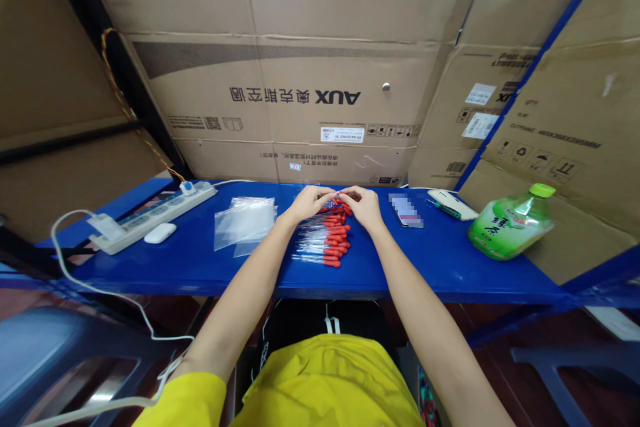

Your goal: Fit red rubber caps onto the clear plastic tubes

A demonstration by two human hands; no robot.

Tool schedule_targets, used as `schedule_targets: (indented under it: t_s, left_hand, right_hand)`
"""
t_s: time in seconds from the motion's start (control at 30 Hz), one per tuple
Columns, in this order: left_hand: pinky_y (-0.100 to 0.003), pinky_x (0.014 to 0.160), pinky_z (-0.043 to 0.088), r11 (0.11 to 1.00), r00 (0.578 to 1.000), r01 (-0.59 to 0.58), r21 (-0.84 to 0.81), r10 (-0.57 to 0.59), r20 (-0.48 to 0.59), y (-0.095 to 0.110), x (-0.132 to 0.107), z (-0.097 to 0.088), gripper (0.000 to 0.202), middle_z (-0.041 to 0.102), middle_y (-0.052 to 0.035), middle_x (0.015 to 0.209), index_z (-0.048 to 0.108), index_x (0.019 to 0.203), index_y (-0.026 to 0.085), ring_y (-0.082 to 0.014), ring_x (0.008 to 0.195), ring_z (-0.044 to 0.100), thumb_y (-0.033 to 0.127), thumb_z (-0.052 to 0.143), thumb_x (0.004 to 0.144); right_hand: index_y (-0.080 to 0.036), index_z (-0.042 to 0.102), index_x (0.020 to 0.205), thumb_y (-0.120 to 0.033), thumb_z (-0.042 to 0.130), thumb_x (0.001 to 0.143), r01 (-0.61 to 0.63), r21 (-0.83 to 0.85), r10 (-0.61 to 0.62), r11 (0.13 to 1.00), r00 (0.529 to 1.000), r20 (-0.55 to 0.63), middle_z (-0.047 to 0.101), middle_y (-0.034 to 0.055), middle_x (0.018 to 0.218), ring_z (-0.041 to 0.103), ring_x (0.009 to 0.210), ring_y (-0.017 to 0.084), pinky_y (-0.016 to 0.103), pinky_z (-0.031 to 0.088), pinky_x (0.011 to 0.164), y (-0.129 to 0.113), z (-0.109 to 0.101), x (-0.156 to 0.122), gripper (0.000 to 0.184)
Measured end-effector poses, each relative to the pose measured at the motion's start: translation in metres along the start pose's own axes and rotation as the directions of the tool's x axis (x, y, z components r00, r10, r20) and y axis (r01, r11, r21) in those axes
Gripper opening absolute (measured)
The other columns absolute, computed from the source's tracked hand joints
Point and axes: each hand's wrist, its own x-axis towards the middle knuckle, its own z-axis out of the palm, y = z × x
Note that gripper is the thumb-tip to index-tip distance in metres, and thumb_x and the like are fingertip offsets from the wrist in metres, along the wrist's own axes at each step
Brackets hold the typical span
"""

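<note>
A row of several clear droppers with red bulbs lies on the blue table in front of me. My left hand and my right hand meet at the far end of the row, fingers curled and pinched together. Between the fingertips shows a clear dropper with a red bulb, gripped by both hands. A stack of clear plastic bags lies left of my left hand.
A white power strip with a plugged cable and a white earbud case sit at the left. A phone, a white case with a green pen and a green drink bottle lie at the right. Cardboard boxes wall the back.
</note>
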Motion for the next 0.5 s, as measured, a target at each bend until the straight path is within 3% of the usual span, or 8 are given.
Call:
schedule_targets:
  t_s: [0.3,0.5]
  left_hand:
    - [-0.030,0.085,0.053,0.998,0.999,0.036,0.045,-0.036,-0.003,-0.0053,-0.0009,-0.0020,0.047,0.078,-0.0068,0.113,0.081,0.110,0.019,-0.0267,0.101,0.072,0.054,0.052,0.098]
    - [-0.029,0.085,0.051,0.979,0.998,0.061,0.197,-0.061,-0.002,-0.0018,-0.0026,-0.0089,0.042,0.077,-0.0046,0.116,0.081,0.112,0.025,-0.0264,0.105,0.072,0.052,0.052,0.098]
  right_hand:
    - [-0.021,0.078,0.090,-0.041,0.071,0.084,0.004,-0.008,-0.004,1.000,1.000,0.020,0.080,0.0060,0.088,0.076,0.082,0.024,0.035,0.058,0.081,-0.0024,0.0006,-0.0011,0.022]
    - [-0.020,0.077,0.089,-0.038,0.070,0.085,0.046,-0.043,-0.045,0.998,0.999,0.024,0.080,0.0064,0.086,0.074,0.078,0.023,0.033,0.057,0.076,-0.0060,0.0020,-0.0036,0.021]
